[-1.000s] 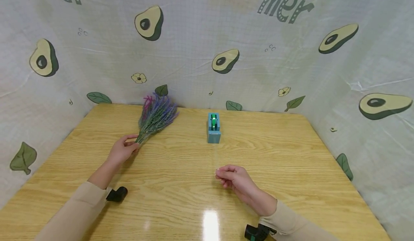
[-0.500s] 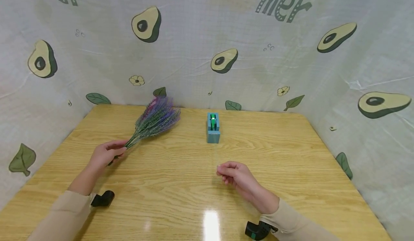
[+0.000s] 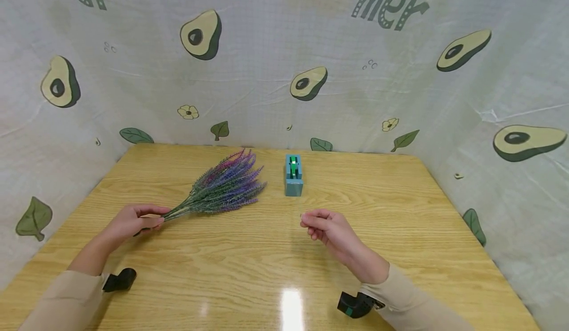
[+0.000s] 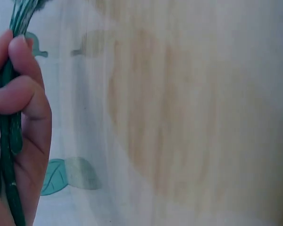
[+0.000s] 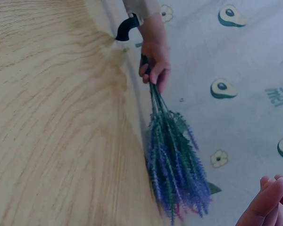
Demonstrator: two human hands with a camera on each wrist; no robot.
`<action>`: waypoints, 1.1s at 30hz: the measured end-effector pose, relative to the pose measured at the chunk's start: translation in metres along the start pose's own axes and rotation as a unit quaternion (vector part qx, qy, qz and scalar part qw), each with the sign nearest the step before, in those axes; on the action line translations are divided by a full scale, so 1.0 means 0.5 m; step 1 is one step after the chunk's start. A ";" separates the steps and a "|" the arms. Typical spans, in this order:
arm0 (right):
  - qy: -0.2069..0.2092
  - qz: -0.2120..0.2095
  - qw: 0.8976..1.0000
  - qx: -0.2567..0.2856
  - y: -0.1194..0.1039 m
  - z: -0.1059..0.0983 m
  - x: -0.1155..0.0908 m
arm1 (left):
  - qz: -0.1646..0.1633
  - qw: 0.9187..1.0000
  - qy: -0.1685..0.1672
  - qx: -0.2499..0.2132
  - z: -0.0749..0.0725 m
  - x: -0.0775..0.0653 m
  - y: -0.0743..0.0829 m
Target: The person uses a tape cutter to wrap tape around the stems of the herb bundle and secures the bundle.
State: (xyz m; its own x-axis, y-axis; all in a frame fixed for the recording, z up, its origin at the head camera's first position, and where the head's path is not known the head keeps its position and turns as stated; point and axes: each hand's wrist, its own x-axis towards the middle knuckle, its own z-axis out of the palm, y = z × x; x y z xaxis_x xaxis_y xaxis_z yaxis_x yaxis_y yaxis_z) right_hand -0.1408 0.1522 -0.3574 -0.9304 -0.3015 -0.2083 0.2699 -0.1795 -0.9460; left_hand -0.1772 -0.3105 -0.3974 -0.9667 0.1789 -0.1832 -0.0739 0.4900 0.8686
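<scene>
My left hand (image 3: 133, 221) grips a bunch of artificial lavender (image 3: 224, 185) by its green stems. Purple and pink flower heads point right, low over the table. Close up in the left wrist view, the fingers curl round the thick stems (image 4: 7, 141). The same bunch (image 5: 172, 155) hangs heads-down in the right wrist view. My right hand (image 3: 331, 237) has thumb and forefinger pinched together in front of the blue tape dispenser (image 3: 294, 187) with its green roll. What it pinches looks like the end of a clear tape strip, barely visible.
A wooden table (image 3: 391, 222) lies under everything, with a bright light reflection near its front. A printed avocado cloth (image 3: 258, 49) hangs behind and along both sides. Each wrist carries a black camera mount (image 3: 120, 279).
My left hand has drawn the lavender toward the front left, and its heads have swung down to the right. My right hand has risen slightly toward the dispenser, still pinching.
</scene>
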 end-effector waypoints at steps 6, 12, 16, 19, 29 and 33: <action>0.006 -0.008 1.000 0.014 -0.021 0.003 0.003 | 0.032 0.998 -0.057 0.001 0.003 0.004 0.001; 0.010 -0.023 0.999 0.027 -0.048 0.003 0.009 | 0.063 0.989 -0.131 -0.011 0.010 0.008 0.003; 0.012 -0.028 0.999 0.035 -0.060 0.005 0.010 | 0.095 0.981 -0.168 -0.010 0.018 0.013 0.003; 0.018 -0.027 0.999 0.041 -0.065 0.008 0.009 | 0.113 0.976 -0.188 -0.014 0.027 0.017 0.009; 0.016 -0.031 0.998 0.043 -0.069 0.012 0.014 | 0.125 0.965 -0.231 -0.025 0.075 0.044 0.041; 0.007 -0.034 0.998 0.047 -0.069 0.011 0.014 | 0.121 0.963 -0.240 -0.022 0.107 0.056 0.063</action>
State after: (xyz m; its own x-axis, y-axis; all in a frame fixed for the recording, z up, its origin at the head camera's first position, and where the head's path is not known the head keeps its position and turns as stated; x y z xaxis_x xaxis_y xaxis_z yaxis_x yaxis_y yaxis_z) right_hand -0.1554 0.1508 -0.3248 -0.9506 -0.2726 -0.1483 0.2275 -0.2869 -0.9305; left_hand -0.1935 -0.2447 -0.3997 -0.7331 0.6621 -0.1558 0.1180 0.3494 0.9295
